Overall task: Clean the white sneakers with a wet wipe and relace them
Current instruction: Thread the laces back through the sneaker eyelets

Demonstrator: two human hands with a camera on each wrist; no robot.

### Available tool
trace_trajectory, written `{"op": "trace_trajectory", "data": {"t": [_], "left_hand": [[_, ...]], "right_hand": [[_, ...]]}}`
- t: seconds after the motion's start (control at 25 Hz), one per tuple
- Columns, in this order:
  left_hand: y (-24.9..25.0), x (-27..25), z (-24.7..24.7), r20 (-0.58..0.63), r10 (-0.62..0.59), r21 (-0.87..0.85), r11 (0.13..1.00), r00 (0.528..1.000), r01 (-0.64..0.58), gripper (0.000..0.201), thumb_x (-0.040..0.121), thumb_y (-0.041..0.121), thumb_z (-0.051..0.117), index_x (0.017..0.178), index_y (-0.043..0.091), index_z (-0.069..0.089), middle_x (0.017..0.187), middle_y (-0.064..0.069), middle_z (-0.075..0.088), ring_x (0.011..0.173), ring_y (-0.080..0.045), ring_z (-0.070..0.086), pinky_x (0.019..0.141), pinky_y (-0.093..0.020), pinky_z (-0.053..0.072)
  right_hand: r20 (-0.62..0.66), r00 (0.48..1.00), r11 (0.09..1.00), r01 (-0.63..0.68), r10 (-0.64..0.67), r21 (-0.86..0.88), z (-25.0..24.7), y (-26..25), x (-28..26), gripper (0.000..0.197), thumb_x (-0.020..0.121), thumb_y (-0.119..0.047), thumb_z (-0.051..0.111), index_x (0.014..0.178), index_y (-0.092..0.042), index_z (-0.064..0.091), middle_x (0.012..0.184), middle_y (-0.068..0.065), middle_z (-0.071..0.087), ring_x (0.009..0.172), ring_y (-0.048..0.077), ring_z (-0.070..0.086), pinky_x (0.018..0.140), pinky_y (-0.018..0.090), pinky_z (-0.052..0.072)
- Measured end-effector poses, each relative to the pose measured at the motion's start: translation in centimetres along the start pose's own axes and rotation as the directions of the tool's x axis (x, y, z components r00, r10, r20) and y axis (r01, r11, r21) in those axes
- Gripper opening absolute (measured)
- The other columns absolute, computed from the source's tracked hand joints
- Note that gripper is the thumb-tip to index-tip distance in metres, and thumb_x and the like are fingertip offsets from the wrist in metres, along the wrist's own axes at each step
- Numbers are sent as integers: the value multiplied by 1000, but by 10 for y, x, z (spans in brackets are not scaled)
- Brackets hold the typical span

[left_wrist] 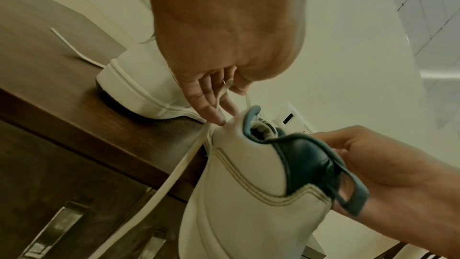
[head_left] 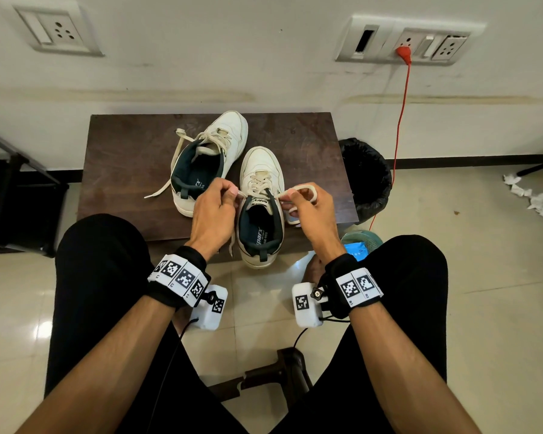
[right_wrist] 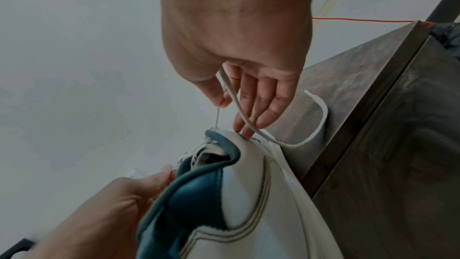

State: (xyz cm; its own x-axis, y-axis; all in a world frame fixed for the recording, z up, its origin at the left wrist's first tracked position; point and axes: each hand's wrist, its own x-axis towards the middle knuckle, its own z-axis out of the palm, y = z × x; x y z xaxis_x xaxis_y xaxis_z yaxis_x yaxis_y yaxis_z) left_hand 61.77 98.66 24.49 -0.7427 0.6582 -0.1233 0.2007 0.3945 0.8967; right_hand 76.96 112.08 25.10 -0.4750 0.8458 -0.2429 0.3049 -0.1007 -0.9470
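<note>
Two white sneakers with dark linings stand on a brown table (head_left: 126, 158). The far sneaker (head_left: 207, 158) lies at an angle, its laces loose. The near sneaker (head_left: 261, 211) points away from me, its heel over the front edge. My left hand (head_left: 232, 192) pinches the left lace end beside the top eyelet. My right hand (head_left: 290, 194) pinches the right lace (head_left: 308, 191), which curls in a loop over the fingers. In the left wrist view the left hand (left_wrist: 216, 94) holds the lace above the near sneaker (left_wrist: 248, 194). In the right wrist view the right hand (right_wrist: 239, 90) holds the lace (right_wrist: 298, 141) above the collar.
A bin lined with a black bag (head_left: 367, 173) stands right of the table. A red cable (head_left: 402, 120) hangs from a wall socket. A blue wipes packet (head_left: 358, 249) lies by my right knee. Crumpled wipes (head_left: 527, 195) lie on the floor at the right. A dark frame (head_left: 13, 198) stands left.
</note>
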Motion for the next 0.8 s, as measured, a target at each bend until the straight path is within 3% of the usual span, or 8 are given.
{"op": "trace_trajectory", "data": {"t": [0.16,0.32,0.4,0.52,0.68,0.8], "left_hand": [[4,-1,0,-21,-41,-74,996,999,39,12,107,27,50,102,22,59,94,8,74,86,-15,71,82,-49,60],[6,-4,0,44,43,41,998,998,-45,7,101,25,64,102,20,69,100,9,68,89,4,61,85,-27,49],[4,-3,0,32,77,72,994,996,-80,7,101,21,63,99,18,69,101,6,68,93,-4,61,88,-32,50],[2,-1,0,3,57,85,995,998,-58,8,104,18,56,100,19,63,96,3,70,92,-17,65,89,-44,54],[1,-1,1,-9,25,49,998,1000,-25,9,104,21,53,100,24,60,94,7,70,92,-19,68,85,-49,58],[5,-1,-1,27,33,48,998,999,-34,4,101,22,61,101,20,65,97,8,70,91,-4,64,82,-29,54]], "right_hand": [[29,998,995,-64,62,82,-1,-5,0,10,96,-17,69,98,-8,74,96,9,80,94,22,78,76,27,61],[38,999,1000,10,-9,-5,4,-2,-2,6,95,-21,77,90,-19,80,83,-1,80,80,10,75,67,21,58],[18,999,998,38,-38,-49,5,0,-2,12,96,-17,77,84,-17,79,80,-1,79,75,8,74,62,19,56],[-2,1000,997,20,-21,-77,5,1,0,17,100,-17,70,84,-19,75,85,4,80,84,20,79,72,31,64],[14,1000,998,6,-5,-58,5,1,1,17,104,-19,65,89,-19,73,91,4,81,89,19,79,75,33,65],[25,999,998,26,-25,-63,6,-1,-2,15,101,-23,70,87,-22,75,85,-2,80,86,16,78,71,27,62]]}}
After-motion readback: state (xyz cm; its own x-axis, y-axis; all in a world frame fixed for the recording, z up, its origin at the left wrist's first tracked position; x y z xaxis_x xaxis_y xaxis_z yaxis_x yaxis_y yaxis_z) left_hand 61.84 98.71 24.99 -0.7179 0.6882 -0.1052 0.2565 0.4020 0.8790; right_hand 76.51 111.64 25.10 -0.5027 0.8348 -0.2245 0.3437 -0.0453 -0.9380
